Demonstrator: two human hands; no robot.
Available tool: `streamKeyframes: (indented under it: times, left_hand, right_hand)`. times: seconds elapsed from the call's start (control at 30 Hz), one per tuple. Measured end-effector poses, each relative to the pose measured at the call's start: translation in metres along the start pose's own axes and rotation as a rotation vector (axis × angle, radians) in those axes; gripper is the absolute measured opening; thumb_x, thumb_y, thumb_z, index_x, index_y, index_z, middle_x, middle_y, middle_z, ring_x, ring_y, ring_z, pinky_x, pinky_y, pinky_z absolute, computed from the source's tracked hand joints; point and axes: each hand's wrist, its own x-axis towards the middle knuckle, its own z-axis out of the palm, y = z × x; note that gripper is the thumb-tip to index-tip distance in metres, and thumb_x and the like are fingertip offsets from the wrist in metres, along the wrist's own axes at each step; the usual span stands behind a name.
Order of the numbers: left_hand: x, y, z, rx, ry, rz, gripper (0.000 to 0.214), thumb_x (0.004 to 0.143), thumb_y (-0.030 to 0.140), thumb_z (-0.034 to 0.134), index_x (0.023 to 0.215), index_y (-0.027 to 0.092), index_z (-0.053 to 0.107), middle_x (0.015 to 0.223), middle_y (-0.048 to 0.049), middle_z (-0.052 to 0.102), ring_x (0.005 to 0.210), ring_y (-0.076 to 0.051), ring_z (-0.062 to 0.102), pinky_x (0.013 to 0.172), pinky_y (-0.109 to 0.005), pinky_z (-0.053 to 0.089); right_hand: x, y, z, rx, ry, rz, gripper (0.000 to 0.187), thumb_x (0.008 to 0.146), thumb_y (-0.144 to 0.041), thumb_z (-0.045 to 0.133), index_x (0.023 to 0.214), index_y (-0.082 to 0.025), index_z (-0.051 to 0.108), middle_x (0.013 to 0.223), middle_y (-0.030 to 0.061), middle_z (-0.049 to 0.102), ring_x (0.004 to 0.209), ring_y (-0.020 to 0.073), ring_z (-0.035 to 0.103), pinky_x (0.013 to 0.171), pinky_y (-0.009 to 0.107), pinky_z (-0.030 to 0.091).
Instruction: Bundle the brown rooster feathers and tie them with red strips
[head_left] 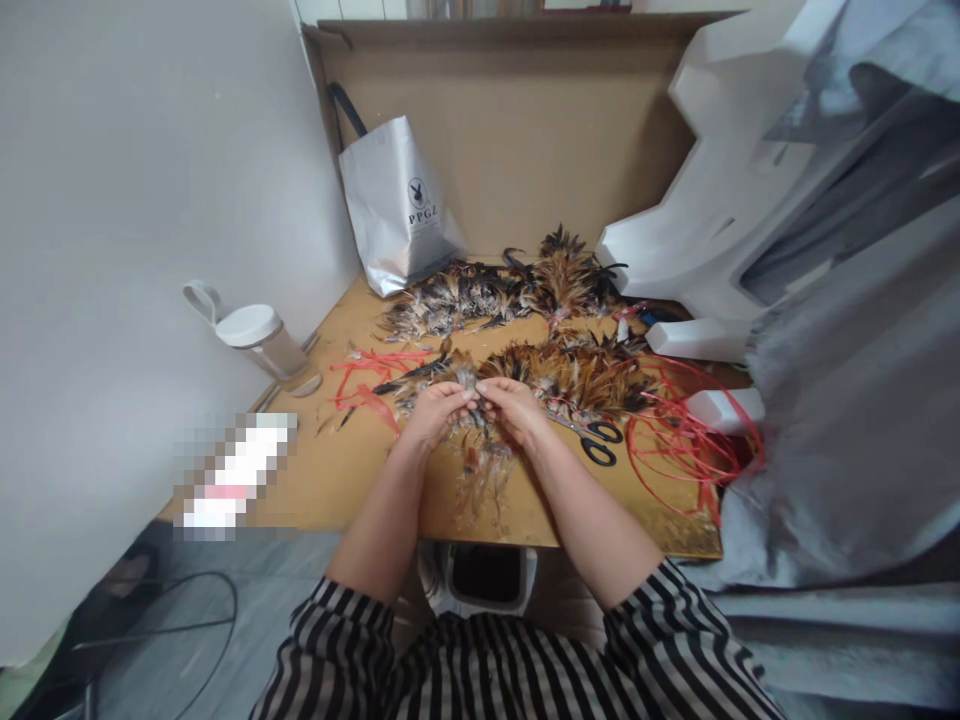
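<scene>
Pinching thumb against fingertips, our left hand [442, 410] and right hand [511, 404] grip one tuft [466, 374] between them, above the middle of the table [367, 490] and just left of the brown heap [592, 375]. We judge the tuft light and soft; its downy part should bend readily, while any quills are likely stiffer and slippery. We recommend holding at the gathered base, because the free ends look easily ruffled or broken. By appearance, largest first, we note: the heap, dense, rust-brown, dark-tipped; our tuft, smaller, greyish, fluffy, its lower end hidden by our fingers; loose wisps [484, 480], pale and thin, nearer us.
</scene>
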Motion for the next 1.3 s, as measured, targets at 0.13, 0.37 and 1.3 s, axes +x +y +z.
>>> streamKeyframes:
  times: [0.13, 0.37, 1.3]
  left_hand:
    - [-0.0006, 0.0005, 0.001, 0.024, -0.027, -0.013, 0.024, 0.056, 0.027, 0.073, 0.068, 0.01, 0.061, 0.058, -0.0016, 0.061, 0.049, -0.006, 0.053, 0.049, -0.016, 0.04]
    - [0.0011, -0.002, -0.0007, 0.063, -0.049, -0.017, 0.023, 0.058, 0.028, 0.071, 0.07, 0.01, 0.063, 0.059, -0.003, 0.062, 0.048, -0.005, 0.052, 0.046, -0.015, 0.039]
    - [0.0014, -0.0037, -0.0025, 0.103, -0.056, -0.02, 0.022, 0.061, 0.029, 0.069, 0.071, 0.011, 0.063, 0.058, -0.0011, 0.059, 0.046, -0.004, 0.049, 0.044, -0.014, 0.036]
  right_hand:
    - [-0.0003, 0.0022, -0.0007, -0.014, -0.013, -0.002, 0.029, 0.052, -0.036, 0.074, 0.067, -0.014, 0.063, 0.053, -0.0011, 0.058, 0.044, 0.0053, 0.042, 0.041, 0.018, 0.028]
    - [0.0, 0.0034, -0.0009, -0.034, -0.014, -0.023, 0.027, 0.054, -0.036, 0.073, 0.066, -0.015, 0.062, 0.053, -0.0014, 0.057, 0.045, 0.0056, 0.043, 0.041, 0.018, 0.027]
    - [-0.0012, 0.0013, 0.0019, -0.003, -0.027, 0.015, 0.03, 0.053, -0.034, 0.074, 0.074, -0.016, 0.062, 0.056, -0.0015, 0.06, 0.048, 0.007, 0.05, 0.042, 0.018, 0.03]
